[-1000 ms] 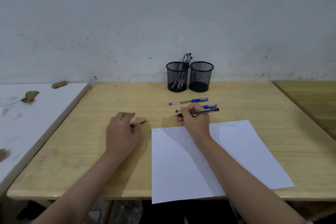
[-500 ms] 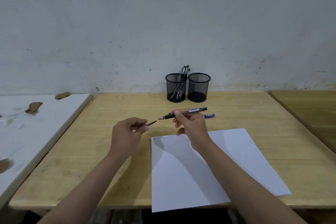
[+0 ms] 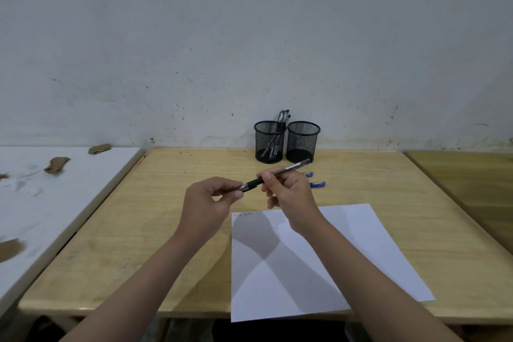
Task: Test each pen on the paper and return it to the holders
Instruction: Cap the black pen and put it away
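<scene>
Both hands are raised above the wooden worktop (image 3: 155, 230). The right hand (image 3: 288, 191) grasps a black pen (image 3: 277, 173) by its barrel, and the left hand (image 3: 211, 203) pinches at the tip end of the same pen. The paper (image 3: 347, 258) lies under the right forearm. Behind stand two mesh holders: the left holder (image 3: 269, 141) contains several pens, beside it the right holder (image 3: 303, 141). Two blue pens (image 3: 317, 184) lie near, partly hidden

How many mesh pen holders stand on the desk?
2: the left holder, with pens inside, and the right holder, apparently empty, side by side at the wall.
</scene>
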